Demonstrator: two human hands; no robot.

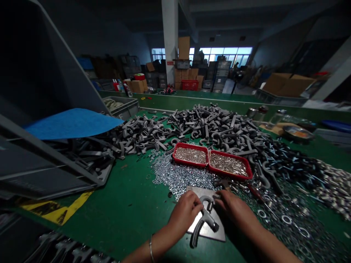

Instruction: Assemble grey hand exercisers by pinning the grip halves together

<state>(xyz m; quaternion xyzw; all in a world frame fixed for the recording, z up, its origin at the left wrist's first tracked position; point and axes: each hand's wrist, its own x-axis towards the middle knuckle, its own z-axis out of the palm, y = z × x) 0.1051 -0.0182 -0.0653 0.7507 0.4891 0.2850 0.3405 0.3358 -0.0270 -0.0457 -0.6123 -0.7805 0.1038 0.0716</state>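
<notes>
A grey hook-shaped metal part [210, 218] with a curved, dark ribbed handle lies on a flat metal plate [216, 233] in front of me. My left hand [186, 206] is closed, its thumb and forefinger pinched against the left side of the part. Beside the hook's other side, my right hand [231, 204] has its fingers bent together over the plate's right edge; whatever they hold is hidden. A hammer [225, 184] lies just beyond the right fingers, its head near the plate's far corner.
Two red trays [208, 166] of small metal pins stand beyond the plate, among loose washers [175, 179]. Behind them spreads a heap of grey hook parts [214, 124]. Black-headed bolts [293, 160] and rings lie right. A tilted grey crate [55, 171] stands left.
</notes>
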